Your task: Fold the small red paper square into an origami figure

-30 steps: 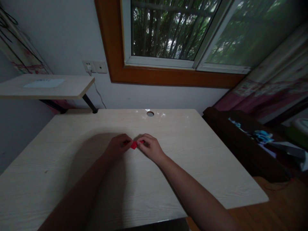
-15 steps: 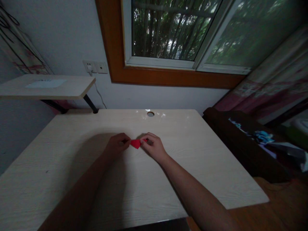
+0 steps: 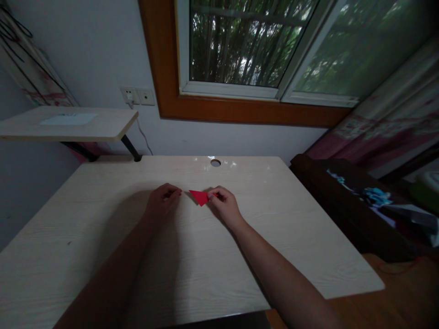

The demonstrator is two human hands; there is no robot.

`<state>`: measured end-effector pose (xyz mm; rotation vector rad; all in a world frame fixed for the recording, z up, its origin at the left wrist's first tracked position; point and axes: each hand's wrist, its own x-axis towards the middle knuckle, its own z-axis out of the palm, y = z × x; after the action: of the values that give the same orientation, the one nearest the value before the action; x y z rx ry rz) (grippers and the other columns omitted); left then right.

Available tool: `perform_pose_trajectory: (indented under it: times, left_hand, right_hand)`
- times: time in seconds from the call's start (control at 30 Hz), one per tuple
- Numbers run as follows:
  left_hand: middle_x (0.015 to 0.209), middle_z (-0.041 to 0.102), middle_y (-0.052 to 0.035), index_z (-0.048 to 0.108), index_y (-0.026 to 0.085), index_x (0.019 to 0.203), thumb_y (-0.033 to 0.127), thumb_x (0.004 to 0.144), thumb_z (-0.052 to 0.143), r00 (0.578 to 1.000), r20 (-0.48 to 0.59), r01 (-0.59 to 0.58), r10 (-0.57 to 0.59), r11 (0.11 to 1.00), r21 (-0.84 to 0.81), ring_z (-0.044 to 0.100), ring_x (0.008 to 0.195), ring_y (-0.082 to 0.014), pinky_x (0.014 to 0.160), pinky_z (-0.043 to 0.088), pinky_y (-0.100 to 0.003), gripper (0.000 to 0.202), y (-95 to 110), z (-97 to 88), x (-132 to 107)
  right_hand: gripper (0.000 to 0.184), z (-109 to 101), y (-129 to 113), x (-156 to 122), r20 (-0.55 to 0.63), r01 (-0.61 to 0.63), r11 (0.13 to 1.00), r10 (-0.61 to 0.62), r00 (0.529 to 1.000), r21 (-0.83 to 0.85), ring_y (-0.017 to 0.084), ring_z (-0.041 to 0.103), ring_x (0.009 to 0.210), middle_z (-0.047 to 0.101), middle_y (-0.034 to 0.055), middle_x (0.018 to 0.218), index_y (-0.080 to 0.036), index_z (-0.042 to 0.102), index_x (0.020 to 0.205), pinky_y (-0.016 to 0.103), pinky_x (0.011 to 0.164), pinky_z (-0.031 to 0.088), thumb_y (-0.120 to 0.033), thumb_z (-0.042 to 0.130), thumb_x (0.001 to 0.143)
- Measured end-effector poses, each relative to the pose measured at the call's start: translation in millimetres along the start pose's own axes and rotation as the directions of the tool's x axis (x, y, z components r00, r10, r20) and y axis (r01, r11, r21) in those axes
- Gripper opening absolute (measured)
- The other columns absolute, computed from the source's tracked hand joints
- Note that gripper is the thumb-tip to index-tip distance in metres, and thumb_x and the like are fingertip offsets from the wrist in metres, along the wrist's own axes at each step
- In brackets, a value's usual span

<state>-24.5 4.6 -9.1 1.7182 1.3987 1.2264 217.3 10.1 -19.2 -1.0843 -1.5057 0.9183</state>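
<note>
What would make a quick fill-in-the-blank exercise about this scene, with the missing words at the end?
1. The left hand is apart from the paper, which is coloured ____ and pinched by the right hand.
2. The hole in the desk has a ____ shape.
3. The shelf stands on the person's ____ side of the desk.

Missing words: red; round; left.

Left hand [image 3: 160, 200], bare, slender-fingered; left forearm [image 3: 120, 256], bare, narrow at the far end, widening smoothly toward the near end, its outline dim in shadow; right hand [image 3: 226, 206], bare, likewise slender-fingered; right forearm [image 3: 270, 258], bare, better lit, of the same tapering shape, broadest at the near end.
</note>
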Motion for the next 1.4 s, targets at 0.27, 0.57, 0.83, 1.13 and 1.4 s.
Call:
perform_pose_trajectory:
  times: [0.27,0.57,0.83,1.13,1.4]
  left_hand:
    - [0.091,0.068,-0.0049,0.071,0.019,0.093,0.033,0.088,0.062,0.98,0.161,-0.123,0.119,0.992,0.017,0.065,0.08,-0.0152,0.073,0.052,-0.025,0.017,11.0,10.0,-5.9]
    - [0.08,0.066,-0.0037,0.069,0.017,0.086,0.021,0.088,0.061,0.931,0.247,-0.306,0.269,0.944,0.122,0.061,0.072,-0.013,0.07,0.049,-0.024,0.01,7.7,12.7,-7.4]
    - [0.078,0.064,-0.0046,0.068,0.016,0.084,0.02,0.089,0.062,0.886,0.251,-0.441,0.391,0.876,0.193,0.059,0.074,-0.0141,0.071,0.048,-0.026,0.009,6.2,14.6,-8.1]
    - [0.078,0.064,-0.0044,0.069,0.016,0.084,0.016,0.087,0.061,0.911,0.169,-0.405,0.376,0.895,0.187,0.06,0.07,-0.0131,0.068,0.049,-0.024,0.008,9.0,6.7,-6.8]
    - [0.075,0.064,-0.0026,0.067,0.016,0.079,0.021,0.087,0.063,0.948,0.074,-0.316,0.308,0.936,0.155,0.06,0.067,-0.012,0.065,0.048,-0.023,0.01,9.1,3.2,-5.0]
  right_hand:
    - [0.009,3.5,-7.4,-3.0,0.115,0.127,0.988,-0.116,0.987,-0.092,0.017,0.061,0.076,0.067,0.0027,0.079,-0.02,0.071,0.079,0.028,0.07,0.046,-0.022,0.063,0.083]
    - [0.01,8.8,-11.8,-4.0,0.208,0.347,0.924,-0.312,0.927,-0.163,0.019,0.065,0.087,0.072,0.0044,0.091,-0.024,0.072,0.093,0.033,0.08,0.05,-0.023,0.064,0.087]
    - [0.007,13.3,-16.1,-5.2,0.247,0.487,0.83,-0.429,0.869,-0.273,0.018,0.062,0.079,0.072,0.0034,0.084,-0.025,0.07,0.087,0.034,0.077,0.048,-0.021,0.064,0.088]
    - [0.008,0.9,-12.0,-1.5,0.107,0.423,0.85,-0.411,0.905,-0.314,0.019,0.062,0.079,0.071,0.0035,0.083,-0.023,0.071,0.085,0.035,0.078,0.049,-0.018,0.065,0.085]
    - [0.01,-14.2,-6.5,5.0,-0.166,0.167,0.951,-0.214,0.962,-0.261,0.018,0.062,0.074,0.068,0.0035,0.078,-0.021,0.073,0.08,0.031,0.07,0.048,-0.018,0.063,0.083]
